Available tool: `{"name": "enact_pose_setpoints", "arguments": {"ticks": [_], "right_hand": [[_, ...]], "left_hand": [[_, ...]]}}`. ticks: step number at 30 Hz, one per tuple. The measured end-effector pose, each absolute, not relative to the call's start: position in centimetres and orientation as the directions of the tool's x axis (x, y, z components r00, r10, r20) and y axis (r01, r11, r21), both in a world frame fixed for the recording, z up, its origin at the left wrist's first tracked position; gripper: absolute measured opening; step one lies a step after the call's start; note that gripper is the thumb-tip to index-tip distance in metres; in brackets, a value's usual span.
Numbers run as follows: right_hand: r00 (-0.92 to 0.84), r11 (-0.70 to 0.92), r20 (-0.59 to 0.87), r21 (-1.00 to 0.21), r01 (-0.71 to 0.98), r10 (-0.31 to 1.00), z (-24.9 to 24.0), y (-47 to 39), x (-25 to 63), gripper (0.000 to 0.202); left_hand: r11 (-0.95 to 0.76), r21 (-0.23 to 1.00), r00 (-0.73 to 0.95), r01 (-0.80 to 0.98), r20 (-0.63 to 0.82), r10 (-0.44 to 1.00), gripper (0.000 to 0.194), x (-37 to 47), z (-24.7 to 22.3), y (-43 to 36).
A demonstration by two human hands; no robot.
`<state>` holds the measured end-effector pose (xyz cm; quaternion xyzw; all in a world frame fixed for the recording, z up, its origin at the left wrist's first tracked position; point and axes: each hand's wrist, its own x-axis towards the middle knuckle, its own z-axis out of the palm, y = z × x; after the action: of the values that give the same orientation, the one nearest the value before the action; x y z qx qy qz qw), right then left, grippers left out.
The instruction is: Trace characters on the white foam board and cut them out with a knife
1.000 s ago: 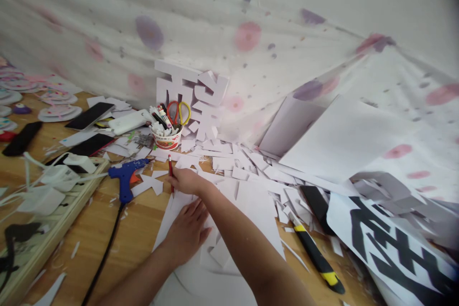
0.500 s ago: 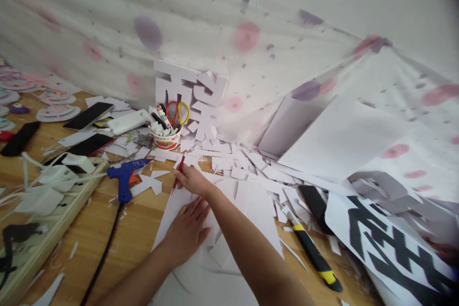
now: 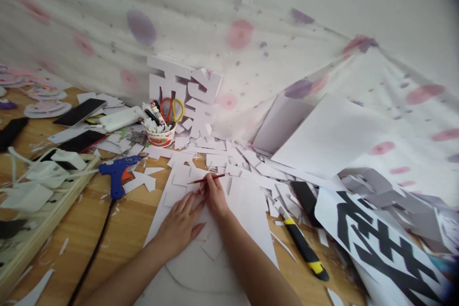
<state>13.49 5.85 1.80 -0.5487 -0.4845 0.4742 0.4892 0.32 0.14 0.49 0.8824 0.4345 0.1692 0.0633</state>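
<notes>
A slim red pencil is pinched in my right hand, lying nearly level above the white sheet. My left hand rests on the sheet with its fingers stretched out, their tips close to the right hand's fingers. Beneath and around both hands, flat white cut-outs lie on the sheet, partly covered by the hands and forearms. A faint curved line shows on the sheet's near part. Which end of the pencil is the point, I cannot tell.
A blue glue gun and a power strip lie left. A yellow-black utility knife and a dark phone lie right. Behind stand a cup of pens and scissors and white cut-out characters. White scraps litter the table.
My right hand has moved right and nearer, and the pencil has turned from steep to nearly level. The left hand stays flat on the sheet. The whole view has shifted slightly.
</notes>
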Motion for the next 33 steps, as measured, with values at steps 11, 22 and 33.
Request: {"name": "enact_pose_setpoints", "arguments": {"ticks": [11,22,33], "right_hand": [[-0.023,-0.018,-0.015,-0.994,-0.105,1.0,1.5,5.8,13.5,0.023],[-0.385,0.354,0.221,-0.879,0.319,0.896,4.8,1.9,11.5,0.011],[-0.535,0.596,0.325,-0.647,0.475,0.78,6.2,1.7,11.3,0.013]], "left_hand": [[-0.505,0.223,0.421,0.834,0.334,0.843,0.041,2.1,-1.1,-2.2],[-0.572,0.236,0.446,0.785,0.425,0.787,0.033,1.7,-0.1,-2.8],[-0.577,0.154,0.43,0.802,0.522,0.737,0.03,1.9,-1.2,-3.0]]}}
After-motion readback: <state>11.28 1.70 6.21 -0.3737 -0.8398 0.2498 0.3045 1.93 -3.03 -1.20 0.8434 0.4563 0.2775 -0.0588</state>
